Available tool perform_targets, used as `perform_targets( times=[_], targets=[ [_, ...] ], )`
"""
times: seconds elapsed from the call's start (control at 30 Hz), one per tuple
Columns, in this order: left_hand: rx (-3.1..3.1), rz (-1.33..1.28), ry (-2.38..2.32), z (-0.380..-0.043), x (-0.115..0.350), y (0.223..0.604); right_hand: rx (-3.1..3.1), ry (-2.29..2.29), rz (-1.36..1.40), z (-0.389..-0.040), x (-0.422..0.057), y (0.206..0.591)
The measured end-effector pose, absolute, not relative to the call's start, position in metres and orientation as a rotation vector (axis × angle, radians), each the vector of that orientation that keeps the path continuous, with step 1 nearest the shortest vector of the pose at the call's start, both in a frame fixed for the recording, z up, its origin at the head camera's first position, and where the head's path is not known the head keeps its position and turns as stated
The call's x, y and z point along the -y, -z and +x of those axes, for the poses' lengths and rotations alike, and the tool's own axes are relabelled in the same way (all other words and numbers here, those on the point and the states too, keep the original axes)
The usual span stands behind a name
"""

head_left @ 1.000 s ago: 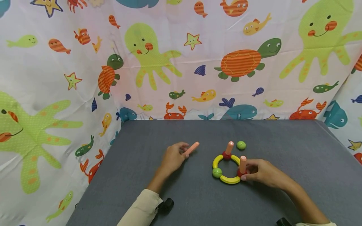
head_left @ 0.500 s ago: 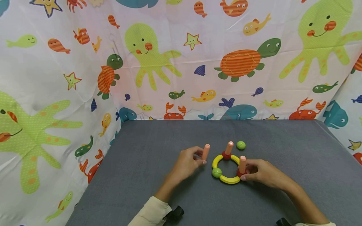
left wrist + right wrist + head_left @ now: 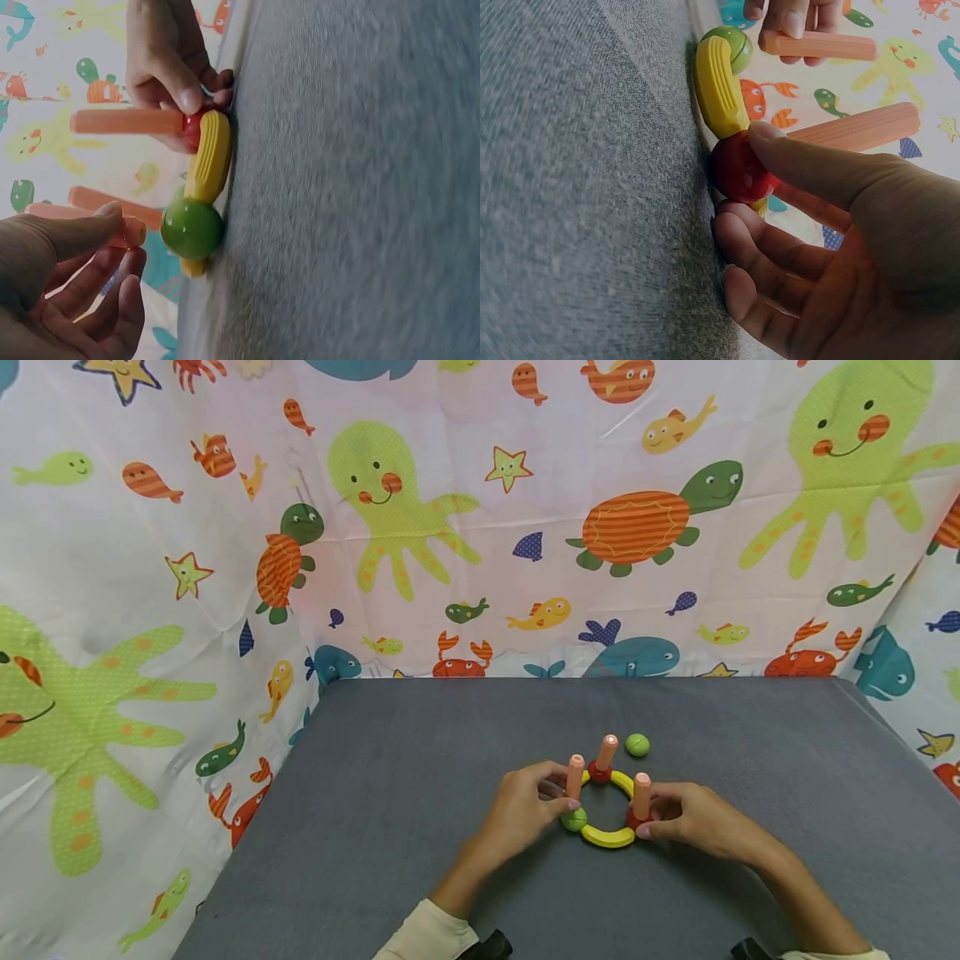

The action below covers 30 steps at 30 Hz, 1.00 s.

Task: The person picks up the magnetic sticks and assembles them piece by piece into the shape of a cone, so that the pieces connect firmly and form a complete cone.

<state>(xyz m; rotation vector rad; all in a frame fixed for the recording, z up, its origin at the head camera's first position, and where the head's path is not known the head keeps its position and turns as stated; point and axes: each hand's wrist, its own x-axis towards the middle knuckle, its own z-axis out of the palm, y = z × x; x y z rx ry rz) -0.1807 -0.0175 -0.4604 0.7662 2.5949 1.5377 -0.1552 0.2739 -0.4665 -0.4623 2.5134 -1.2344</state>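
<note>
A ring of curved yellow pieces (image 3: 609,838) joined by balls lies on the grey table. My left hand (image 3: 523,808) pinches a peach-coloured peg (image 3: 574,777) between thumb and fingers, near the ring's green ball (image 3: 573,821). In the left wrist view a small gap shows between the peg's lower end and that green ball (image 3: 193,229). My right hand (image 3: 697,817) holds the ring's near red ball (image 3: 739,169), thumb on one side and fingers on the other. From this red ball rises a second peg (image 3: 642,796). Another peg (image 3: 607,752) stands in the far red ball (image 3: 598,772).
Behind the ring, a loose green ball (image 3: 637,745) lies on the grey tabletop (image 3: 420,727). A curtain printed with sea animals (image 3: 450,527) hangs along the table's back and sides.
My left hand has moved right with the peg, turning it from slanted to upright and bringing it to the ring's green ball. The right hand has stayed on the red ball.
</note>
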Motion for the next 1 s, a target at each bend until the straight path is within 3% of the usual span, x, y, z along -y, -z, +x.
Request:
perform_targets(
  times=[1.0],
  targets=[
    [-2.544,0.703,-1.544,-0.1778,0.0107,0.4692,-2.514,1.23,-0.489,-0.1552,-0.274,0.4649]
  ],
)
